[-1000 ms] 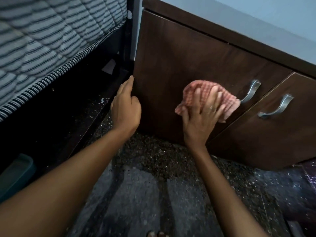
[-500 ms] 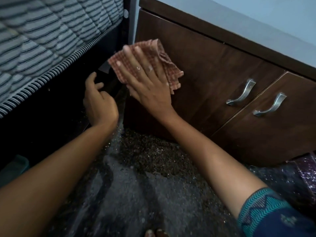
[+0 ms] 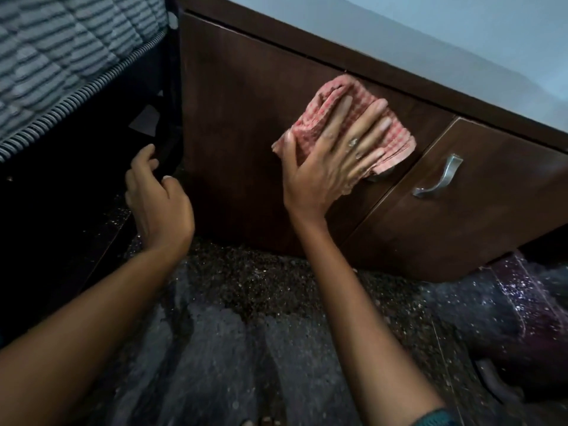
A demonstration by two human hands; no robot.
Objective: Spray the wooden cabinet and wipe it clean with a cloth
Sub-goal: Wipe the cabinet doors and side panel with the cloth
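Observation:
The dark brown wooden cabinet [image 3: 239, 118] fills the upper middle, with two doors. My right hand [image 3: 325, 167] lies flat on a folded pink checked cloth [image 3: 329, 109] and presses it against the left door near its upper right corner. The cloth covers most of that door's metal handle. My left hand [image 3: 156, 195] hovers low by the cabinet's left edge, fingers loosely curled, with nothing in it. No spray bottle is in view.
A striped mattress [image 3: 61, 63] on a dark bed frame stands close on the left. The right door carries a curved metal handle [image 3: 438, 178]. Speckled dark stone floor [image 3: 246, 287] lies below. A glittery purple fabric [image 3: 522, 302] sits at the lower right.
My right hand has swept the cloth from the door's upper left corner across to its right side, over the handle. My left hand has stayed low by the cabinet's left edge.

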